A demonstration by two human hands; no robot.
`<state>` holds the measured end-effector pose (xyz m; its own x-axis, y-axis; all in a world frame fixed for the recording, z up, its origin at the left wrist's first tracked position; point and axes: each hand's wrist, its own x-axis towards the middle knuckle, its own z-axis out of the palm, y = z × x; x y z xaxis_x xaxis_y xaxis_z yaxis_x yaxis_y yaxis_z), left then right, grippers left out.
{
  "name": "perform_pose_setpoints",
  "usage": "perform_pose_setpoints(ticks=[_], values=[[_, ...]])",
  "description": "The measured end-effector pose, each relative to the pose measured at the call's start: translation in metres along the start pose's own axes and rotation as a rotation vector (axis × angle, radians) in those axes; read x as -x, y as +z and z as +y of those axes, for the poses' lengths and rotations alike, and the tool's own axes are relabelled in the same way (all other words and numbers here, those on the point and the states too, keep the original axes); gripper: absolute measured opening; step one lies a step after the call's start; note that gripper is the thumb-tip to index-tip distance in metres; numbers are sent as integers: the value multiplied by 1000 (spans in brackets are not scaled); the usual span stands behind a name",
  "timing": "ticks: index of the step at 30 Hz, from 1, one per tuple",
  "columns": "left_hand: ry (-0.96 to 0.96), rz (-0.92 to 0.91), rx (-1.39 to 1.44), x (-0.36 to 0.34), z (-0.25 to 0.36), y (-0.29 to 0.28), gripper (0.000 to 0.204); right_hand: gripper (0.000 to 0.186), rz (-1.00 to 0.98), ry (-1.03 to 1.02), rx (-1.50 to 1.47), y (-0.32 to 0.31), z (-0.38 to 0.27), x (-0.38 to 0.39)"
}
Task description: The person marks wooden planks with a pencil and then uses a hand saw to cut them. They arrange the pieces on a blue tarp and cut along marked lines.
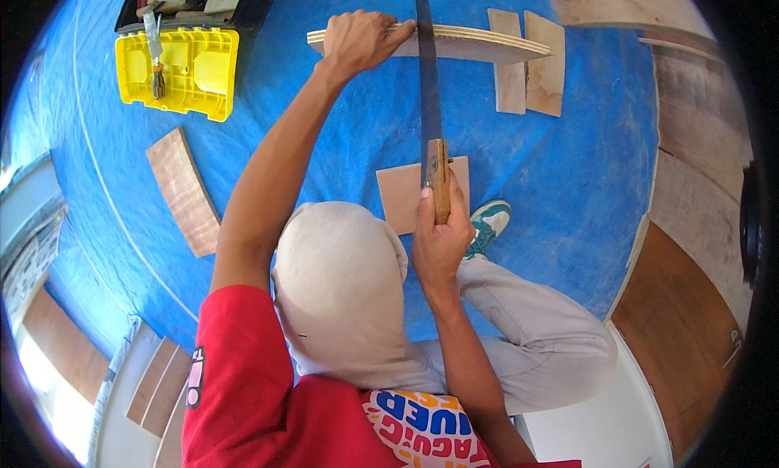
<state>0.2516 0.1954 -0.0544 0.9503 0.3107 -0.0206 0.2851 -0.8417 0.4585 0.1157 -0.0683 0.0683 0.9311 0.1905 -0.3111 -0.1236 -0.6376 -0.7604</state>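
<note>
My right hand [443, 237] is wrapped round the wooden handle of a handsaw [430, 103], its long dark blade pointing away from me. The blade crosses the edge of a plywood board [479, 47], which stands on its edge with its layers showing. At the left part of that board my left hand [363, 41] grips the top edge, thumb stretched toward the blade. Whether the blade has cut into the wood I cannot tell. Under the saw handle, a square plywood piece [399, 196] lies on the blue sheet.
A yellow plastic tray [219, 78] with a screwdriver [157, 78] lies at far left, beside a black toolbox [260, 9] of tools. Loose plywood pieces [185, 192] [545, 62] lie on the blue tarp [568, 200]. Larger wood panels [682, 306] line the right side. My shoe [489, 224] is near the saw handle.
</note>
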Motion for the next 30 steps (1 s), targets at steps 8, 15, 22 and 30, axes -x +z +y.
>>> perform_pose_setpoints(ticks=[8, 15, 22, 30], values=[[33, 51, -20, -1, -1, 6, 51, 45, 15, -53, 49, 6, 4, -2], [161, 41, -29, 4, -9, 5, 41, 44, 8, 24, 23, 4, -3, -3], [262, 50, -66, 5, -22, 10, 33, 44, 7, -44, 125, 4, -5, -4], [220, 34, 11, -3, -20, -2, 27, 47, -30, 11, 149, 4, -4, 14]])
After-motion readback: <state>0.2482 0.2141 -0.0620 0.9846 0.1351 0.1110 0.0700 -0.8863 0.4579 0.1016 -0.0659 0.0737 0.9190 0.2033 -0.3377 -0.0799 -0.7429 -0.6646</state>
